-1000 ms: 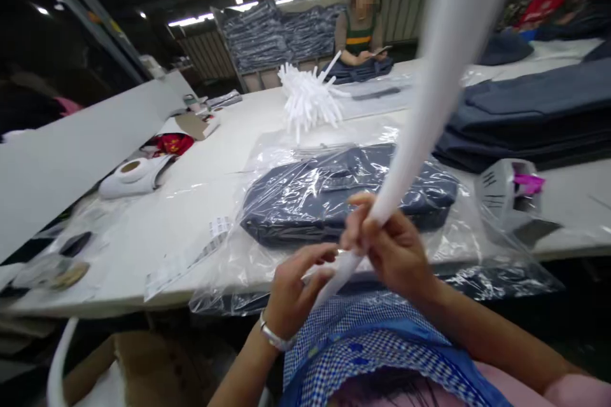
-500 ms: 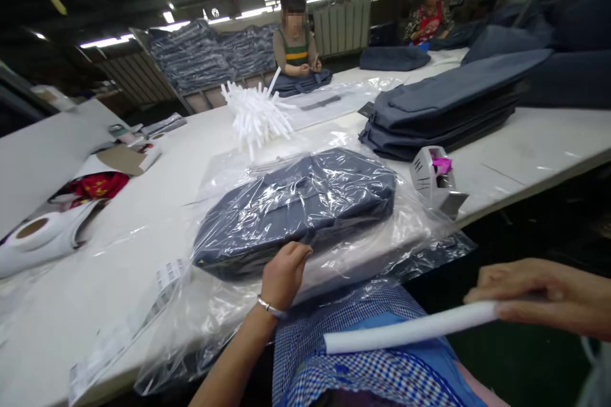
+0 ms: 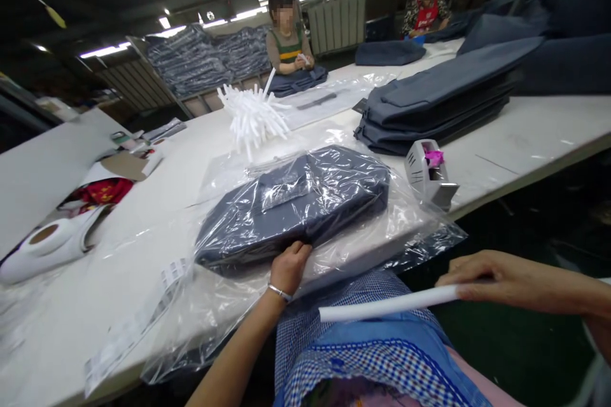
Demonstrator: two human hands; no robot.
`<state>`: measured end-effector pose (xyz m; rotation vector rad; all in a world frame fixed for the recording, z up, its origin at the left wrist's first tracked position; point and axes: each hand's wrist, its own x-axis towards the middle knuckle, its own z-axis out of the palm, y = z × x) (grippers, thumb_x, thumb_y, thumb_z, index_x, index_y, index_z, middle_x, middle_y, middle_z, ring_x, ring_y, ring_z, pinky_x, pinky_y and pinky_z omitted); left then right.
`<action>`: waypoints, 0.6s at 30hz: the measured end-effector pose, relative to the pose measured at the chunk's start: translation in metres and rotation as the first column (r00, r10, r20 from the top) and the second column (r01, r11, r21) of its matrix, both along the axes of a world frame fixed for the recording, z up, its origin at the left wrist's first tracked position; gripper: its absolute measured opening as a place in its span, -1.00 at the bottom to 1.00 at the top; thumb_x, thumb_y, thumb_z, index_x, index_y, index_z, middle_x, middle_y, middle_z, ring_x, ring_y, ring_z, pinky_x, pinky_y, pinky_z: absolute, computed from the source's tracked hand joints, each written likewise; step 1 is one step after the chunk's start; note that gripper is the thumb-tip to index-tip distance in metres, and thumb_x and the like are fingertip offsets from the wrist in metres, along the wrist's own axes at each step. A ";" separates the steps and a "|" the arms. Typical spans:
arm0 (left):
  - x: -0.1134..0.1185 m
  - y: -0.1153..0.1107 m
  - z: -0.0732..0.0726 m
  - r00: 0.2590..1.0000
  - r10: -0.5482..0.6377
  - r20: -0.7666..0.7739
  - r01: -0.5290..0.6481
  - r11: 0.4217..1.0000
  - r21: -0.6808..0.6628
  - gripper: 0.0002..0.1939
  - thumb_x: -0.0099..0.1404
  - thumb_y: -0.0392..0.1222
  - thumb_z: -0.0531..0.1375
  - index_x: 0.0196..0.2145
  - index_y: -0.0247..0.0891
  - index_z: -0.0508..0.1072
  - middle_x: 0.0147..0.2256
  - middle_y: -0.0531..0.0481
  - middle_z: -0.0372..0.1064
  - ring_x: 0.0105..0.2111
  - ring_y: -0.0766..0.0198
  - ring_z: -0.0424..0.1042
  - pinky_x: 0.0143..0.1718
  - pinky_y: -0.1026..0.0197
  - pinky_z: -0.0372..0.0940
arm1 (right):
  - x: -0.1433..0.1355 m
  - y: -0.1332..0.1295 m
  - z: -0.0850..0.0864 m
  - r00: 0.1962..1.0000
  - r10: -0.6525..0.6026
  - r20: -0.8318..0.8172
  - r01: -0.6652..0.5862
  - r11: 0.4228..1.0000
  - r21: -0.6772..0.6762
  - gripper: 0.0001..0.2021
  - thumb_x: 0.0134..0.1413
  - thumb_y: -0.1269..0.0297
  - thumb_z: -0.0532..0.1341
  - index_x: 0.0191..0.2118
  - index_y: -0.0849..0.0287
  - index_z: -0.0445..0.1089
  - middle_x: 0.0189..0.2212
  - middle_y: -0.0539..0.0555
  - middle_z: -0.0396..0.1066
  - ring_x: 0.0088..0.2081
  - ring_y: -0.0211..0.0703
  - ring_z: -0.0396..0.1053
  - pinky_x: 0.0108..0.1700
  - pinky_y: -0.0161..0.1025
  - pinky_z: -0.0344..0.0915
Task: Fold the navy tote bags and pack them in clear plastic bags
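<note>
A dark navy fabric bag (image 3: 286,219) lies on the table in front of me, covered by a clear plastic bag (image 3: 410,216) that spreads past it and over the near edge. My left hand (image 3: 290,267), with a silver bracelet at the wrist, is closed at the near side of the fabric bag, its fingertips pinching the plastic there. To the right, clear of the table, my right hand (image 3: 487,280) grips a white foam tube (image 3: 382,307) by one end. The tube points left across my checked apron.
Many white foam tubes (image 3: 252,117) lie in a pile behind the bag. A tape dispenser (image 3: 427,175) and stacked navy bags (image 3: 429,102) stand to the right. At left are a label strip (image 3: 138,324) and a white roll (image 3: 45,238). Two co-workers (image 3: 286,44) are across the table.
My left hand has come up against the near edge of the wrapped bag. My right hand has shifted left and slightly up with the foam tube. The view has moved a little.
</note>
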<state>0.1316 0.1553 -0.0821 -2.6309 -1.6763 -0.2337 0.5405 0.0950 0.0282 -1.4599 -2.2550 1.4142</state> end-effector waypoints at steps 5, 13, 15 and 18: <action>0.003 -0.004 0.026 0.998 0.011 0.064 -0.014 0.998 0.059 -0.79 0.45 -0.22 -0.02 -0.15 -0.16 0.41 -0.16 -0.04 0.42 -0.15 0.25 0.42 -0.22 0.26 0.28 | -0.001 -0.001 -0.001 0.998 0.036 -0.060 -0.043 0.992 -0.121 -0.69 0.26 0.00 0.09 -0.20 -0.06 0.56 -0.30 0.06 0.44 -0.25 -0.17 0.36 -0.18 -0.31 0.23; 0.006 0.012 0.102 0.947 -0.070 0.313 -0.007 0.971 0.238 -0.82 0.45 -0.20 0.00 -0.11 -0.20 0.38 -0.35 0.09 0.50 -0.41 0.39 0.45 -0.39 0.36 0.19 | -0.043 0.007 -0.033 0.987 -0.024 -0.158 0.026 1.000 0.012 -0.62 0.27 -0.02 0.08 -0.06 0.04 0.54 -0.22 0.09 0.49 -0.19 -0.10 0.41 -0.11 -0.23 0.29; 0.007 0.022 0.132 0.934 -0.125 0.333 0.039 0.966 0.254 -0.80 0.45 -0.16 0.02 -0.13 -0.20 0.41 -0.35 0.09 0.49 -0.37 0.38 0.46 -0.33 0.36 0.20 | -0.065 0.014 -0.045 0.981 -0.044 -0.189 0.069 0.989 0.128 -0.62 0.28 -0.01 0.09 0.02 0.03 0.50 -0.13 0.09 0.49 -0.11 -0.06 0.41 -0.02 -0.19 0.28; 0.009 0.036 0.174 0.922 -0.163 0.352 0.092 0.973 0.211 -0.76 0.44 -0.10 0.04 -0.22 -0.21 0.47 -0.42 0.10 0.47 -0.40 0.37 0.43 -0.30 0.34 0.21 | -0.102 0.027 -0.058 0.987 -0.036 -0.156 0.087 0.941 0.327 -0.66 0.30 0.08 0.09 0.06 0.03 0.46 -0.15 0.10 0.49 -0.12 -0.05 0.42 -0.01 -0.16 0.28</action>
